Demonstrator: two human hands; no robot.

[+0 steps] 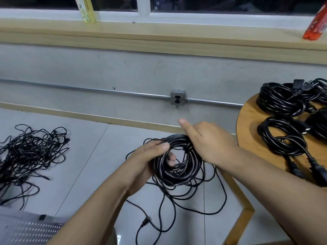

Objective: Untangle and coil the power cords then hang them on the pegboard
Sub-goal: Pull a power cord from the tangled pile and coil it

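- Nearest to the camera, at the lower left, lay a grey perforated panel (31, 230). It could be the pegboard, but I cannot say this for sure. No cord hung on it.
- Just beyond, the loose tail (169, 200) of one black cord ran in wide curls over the floor tiles, and its plug (144, 222) lay on the floor.
- Above the tail, both hands held the half-made coil (178, 168) in the air, over the floor.
- The left hand (150, 158) was clamped on the coil's left side, with the thumb over the top and the fingers passing through the ring.
- The right hand (210, 144) was closed over the coil's upper right part. Its fingers curled around the strands and its thumb stood free.
- To the far left on the floor lay a tangled pile (30, 156) of thin black cords, well apart from the hands and not yet sorted.
- On the right, the round wooden table (247, 124) carried several finished coils (281, 101), lying close together.
- Farther back were a wall socket (177, 99) and a window sill (159, 30).
- My judgement: the task was perhaps in its middle. Some cords were coiled, one was in work, and the pile and all the hanging remained.
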